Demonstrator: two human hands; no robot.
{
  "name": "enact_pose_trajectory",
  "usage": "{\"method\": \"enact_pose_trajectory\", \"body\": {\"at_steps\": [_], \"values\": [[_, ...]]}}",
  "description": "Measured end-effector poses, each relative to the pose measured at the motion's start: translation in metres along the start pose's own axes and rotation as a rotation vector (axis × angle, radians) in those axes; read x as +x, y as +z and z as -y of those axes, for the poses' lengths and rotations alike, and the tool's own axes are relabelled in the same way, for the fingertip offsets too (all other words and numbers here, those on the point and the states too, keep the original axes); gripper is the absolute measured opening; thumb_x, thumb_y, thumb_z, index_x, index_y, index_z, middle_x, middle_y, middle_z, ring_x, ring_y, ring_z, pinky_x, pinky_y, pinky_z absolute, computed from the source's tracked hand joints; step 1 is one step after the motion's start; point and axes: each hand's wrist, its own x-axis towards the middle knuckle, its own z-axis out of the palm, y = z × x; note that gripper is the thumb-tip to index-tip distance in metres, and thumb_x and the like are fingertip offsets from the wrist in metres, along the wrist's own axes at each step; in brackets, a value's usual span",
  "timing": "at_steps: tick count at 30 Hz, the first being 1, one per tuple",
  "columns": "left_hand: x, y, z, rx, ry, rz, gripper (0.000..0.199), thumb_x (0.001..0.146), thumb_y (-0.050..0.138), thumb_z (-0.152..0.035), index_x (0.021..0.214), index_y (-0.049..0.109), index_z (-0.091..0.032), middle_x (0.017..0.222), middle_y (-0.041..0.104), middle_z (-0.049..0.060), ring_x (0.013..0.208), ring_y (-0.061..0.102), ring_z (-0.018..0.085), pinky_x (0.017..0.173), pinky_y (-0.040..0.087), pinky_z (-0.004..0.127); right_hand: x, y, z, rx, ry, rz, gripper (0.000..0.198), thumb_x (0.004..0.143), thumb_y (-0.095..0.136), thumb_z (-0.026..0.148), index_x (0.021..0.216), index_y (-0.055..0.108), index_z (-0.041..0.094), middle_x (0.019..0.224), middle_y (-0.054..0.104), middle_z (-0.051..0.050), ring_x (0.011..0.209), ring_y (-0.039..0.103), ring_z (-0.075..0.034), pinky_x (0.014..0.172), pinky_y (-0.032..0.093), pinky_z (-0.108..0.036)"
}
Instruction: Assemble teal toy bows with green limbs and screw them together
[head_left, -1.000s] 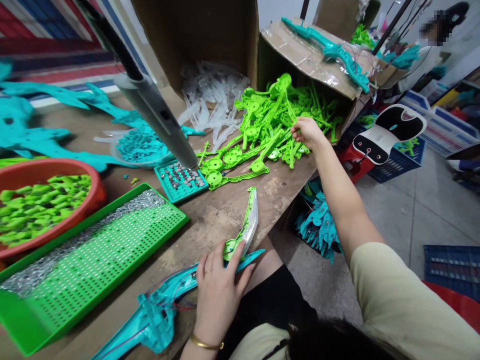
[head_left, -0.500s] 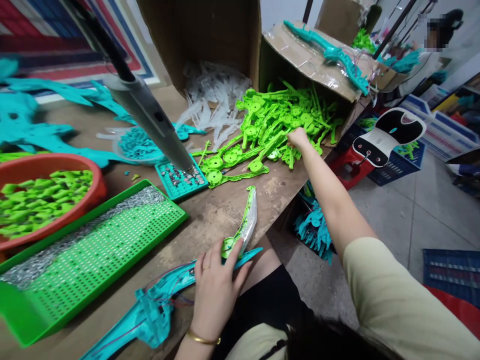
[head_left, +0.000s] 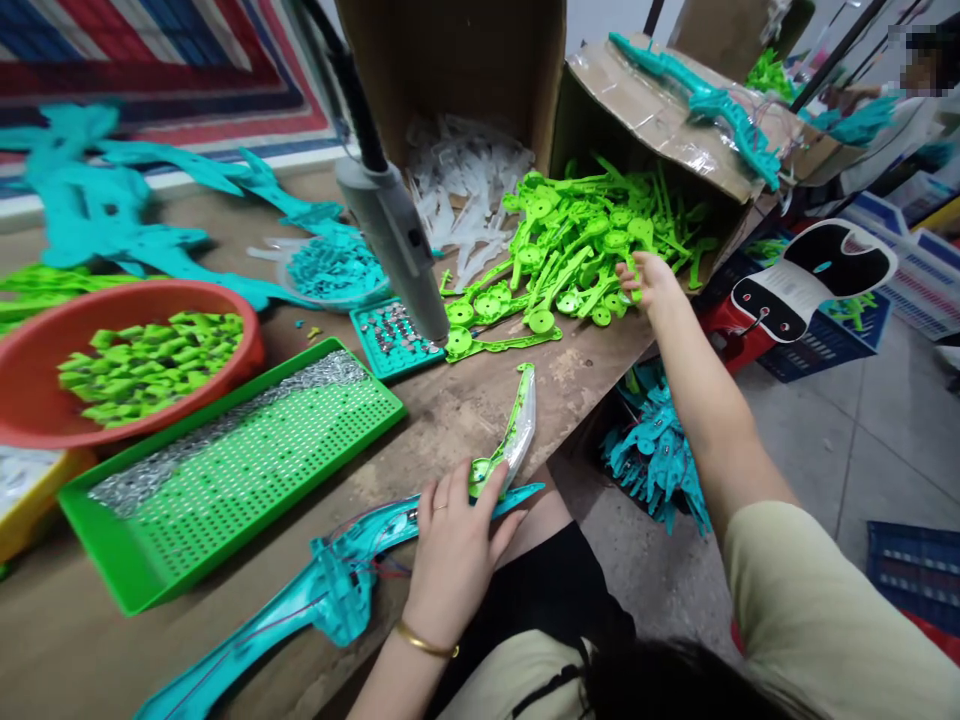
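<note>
fingers of the right hand [head_left: 651, 280], bunched in the green pile [head_left: 592, 235] half a second ago, now sit loosely parted at its near right edge; whether they pinch a piece cannot be told, so picking one out seems in hand but unconfirmed. the left hand [head_left: 457, 545] stays draped over a green part [head_left: 512, 428] with a clear strip [head_left: 524, 430] and the teal shell [head_left: 341, 590], its grip hidden

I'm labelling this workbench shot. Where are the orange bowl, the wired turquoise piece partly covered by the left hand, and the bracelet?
Orange bowl [head_left: 28, 378]: head view, bare inner wall.
Wired turquoise piece [head_left: 346, 608]: head view, broad middle section.
Bracelet [head_left: 424, 643]: head view, band.
</note>
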Motion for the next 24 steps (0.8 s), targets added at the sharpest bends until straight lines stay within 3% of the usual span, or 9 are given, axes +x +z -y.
{"method": "enact_pose_trajectory", "body": {"at_steps": [6,10,12,14,15,17,19,22,24], "values": [[0.006,-0.006,-0.008,-0.216,-0.057,-0.062,0.045,0.087,0.059,-0.044,0.121,0.061,-0.016,0.135,0.052,0.023,0.128,0.046,0.038,0.104,0.039,0.058,-0.052,-0.024,-0.028,-0.085,0.093,0.173,0.017,0.09,0.044,0.019,0.08,0.056,0.015,0.059,0.046,0.004,0.042,0.037,-0.004,0.035,0.026,-0.011],[0.008,-0.023,-0.012,-0.81,-0.21,-0.101,0.04,0.089,0.056,-0.045,0.117,0.057,-0.017,0.127,0.06,0.017,0.117,0.058,0.028,0.101,0.046,0.048,-0.097,-0.024,-0.065,-0.219,-0.093,0.23,0.011,0.078,0.065,0.02,0.089,0.063,0.021,0.069,0.06,0.005,0.055,0.052,-0.007,0.048,0.042,-0.016],[0.01,-0.035,-0.013,-1.261,-0.322,0.001,0.052,0.093,0.047,-0.052,0.132,0.043,-0.019,0.118,0.064,0.015,0.097,0.067,0.023,0.084,0.055,0.041,-0.125,-0.019,-0.08,-0.517,-0.355,0.521,0.023,0.073,0.073,0.022,0.096,0.069,0.024,0.084,0.069,0.003,0.073,0.062,-0.01,0.071,0.052,-0.023],[0.012,-0.043,-0.015,-1.586,-0.417,0.155,0.063,0.093,0.042,-0.056,0.143,0.03,-0.018,0.103,0.069,0.013,0.077,0.069,0.019,0.067,0.057,0.035,-0.152,-0.01,-0.089,-0.867,-0.572,0.903,0.024,0.08,0.069,0.027,0.104,0.072,0.027,0.097,0.073,0.0,0.091,0.066,-0.016,0.091,0.05,-0.035],[0.013,-0.046,-0.015,-1.653,-0.458,0.215,0.066,0.092,0.044,-0.055,0.144,0.029,-0.017,0.096,0.069,0.01,0.071,0.069,0.018,0.063,0.056,0.033,-0.165,-0.004,-0.092,-1.002,-0.685,1.01,0.023,0.085,0.063,0.027,0.107,0.072,0.027,0.101,0.073,-0.001,0.097,0.066,-0.018,0.099,0.046,-0.042],[0.015,-0.046,-0.019,-1.637,-0.532,0.244,0.064,0.088,0.055,-0.05,0.139,0.038,-0.016,0.088,0.069,0.007,0.068,0.068,0.018,0.062,0.057,0.032,-0.189,0.009,-0.097,-1.18,-0.908,1.058,0.029,0.091,0.053,0.025,0.116,0.068,0.027,0.112,0.072,-0.004,0.109,0.063,-0.021,0.111,0.033,-0.054],[0.015,-0.041,-0.023,-1.55,-0.593,0.142,0.058,0.085,0.06,-0.045,0.132,0.046,-0.015,0.09,0.069,0.006,0.07,0.069,0.018,0.066,0.058,0.033,-0.208,0.022,-0.104,-1.257,-1.051,1.043,0.04,0.091,0.052,0.032,0.129,0.06,0.023,0.129,0.064,-0.01,0.124,0.055,-0.026,0.118,0.018,-0.06],[0.013,-0.034,-0.03,-1.395,-0.666,-0.078,0.054,0.087,0.059,-0.044,0.131,0.047,-0.015,0.101,0.069,0.008,0.077,0.068,0.018,0.069,0.058,0.032,-0.227,0.039,-0.122,-1.262,-1.138,1.02,0.063,0.087,0.054,0.054,0.137,0.051,0.016,0.133,0.06,-0.016,0.127,0.052,-0.029,0.122,0.008,-0.06],[0.01,-0.033,-0.033,-1.299,-0.678,-0.151,0.055,0.088,0.057,-0.043,0.135,0.043,-0.017,0.109,0.067,0.01,0.084,0.068,0.018,0.07,0.057,0.03,-0.233,0.047,-0.134,-1.229,-1.155,0.973,0.064,0.086,0.053,0.06,0.134,0.053,0.017,0.126,0.063,-0.014,0.122,0.056,-0.027,0.124,0.007,-0.057]]}}
